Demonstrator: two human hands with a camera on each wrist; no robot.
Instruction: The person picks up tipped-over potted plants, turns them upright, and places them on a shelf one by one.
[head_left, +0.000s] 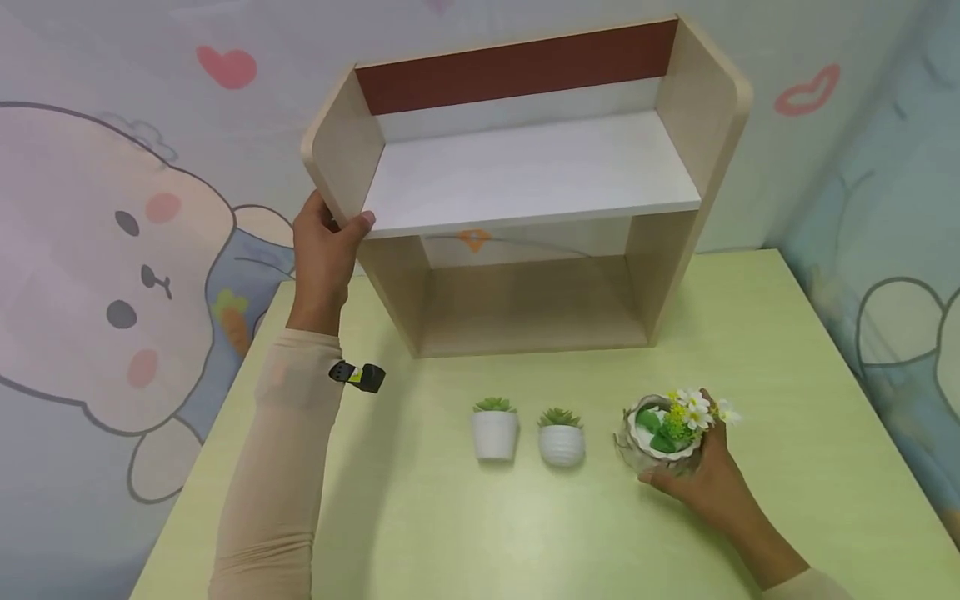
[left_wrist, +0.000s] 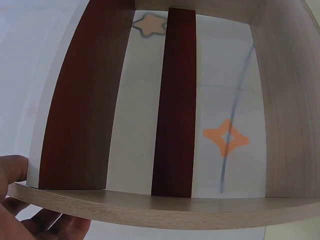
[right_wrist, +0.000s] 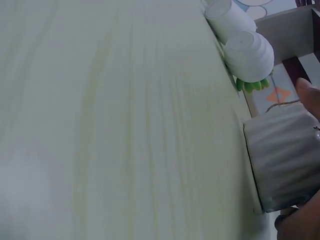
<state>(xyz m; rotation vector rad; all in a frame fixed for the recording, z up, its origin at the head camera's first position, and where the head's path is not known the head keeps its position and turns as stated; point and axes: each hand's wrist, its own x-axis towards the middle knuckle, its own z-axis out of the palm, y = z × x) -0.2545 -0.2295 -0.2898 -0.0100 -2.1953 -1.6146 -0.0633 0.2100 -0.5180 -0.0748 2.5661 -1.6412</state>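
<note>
My left hand [head_left: 322, 262] grips the left side panel of a small two-tier wooden shelf [head_left: 525, 179], its thumb on the front edge by the middle board. The left wrist view shows the fingers [left_wrist: 65, 227] behind that panel. At the right, my right hand [head_left: 708, 483] holds a round pot of white and yellow flowers [head_left: 663, 429], thumb on the near side and fingers round the far right side. In the right wrist view this pot [right_wrist: 285, 155] appears pale and ribbed, close over or on the tabletop.
Two white pots with green succulents, one smooth [head_left: 495, 435] and one ribbed [head_left: 561, 446], stand in front of the shelf. All this is on a pale green table [head_left: 450, 533]. A cartoon-printed backdrop [head_left: 97, 50] rises behind and at the sides.
</note>
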